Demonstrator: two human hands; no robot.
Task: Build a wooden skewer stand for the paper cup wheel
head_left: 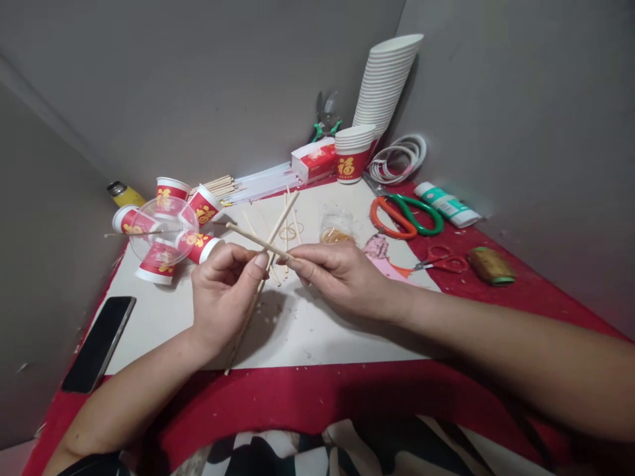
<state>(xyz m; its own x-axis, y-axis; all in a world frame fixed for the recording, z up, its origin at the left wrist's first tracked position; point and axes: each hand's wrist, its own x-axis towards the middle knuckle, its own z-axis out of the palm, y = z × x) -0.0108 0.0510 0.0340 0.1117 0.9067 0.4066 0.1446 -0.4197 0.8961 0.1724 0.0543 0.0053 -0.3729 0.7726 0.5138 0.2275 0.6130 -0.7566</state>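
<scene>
My left hand [223, 291] is closed around a long wooden stick [282, 217] that runs up and to the right from below the hand. My right hand [337, 274] pinches a second wooden stick [248, 235] that crosses the first one just above my fingers. Both hands hover over a white sheet [297, 330] on a red cloth [307, 396]. Several loose sticks and rubber bands [290, 231] lie on the sheet behind the hands.
A ring of red paper cups with a clear lid [161, 231] sits at left, a black phone [99, 344] near the left edge. Stacked cups [353, 155], orange and green scissors [404, 215], small red scissors [441, 259], a glue tube [446, 203] and white coils [399, 158] lie behind and right.
</scene>
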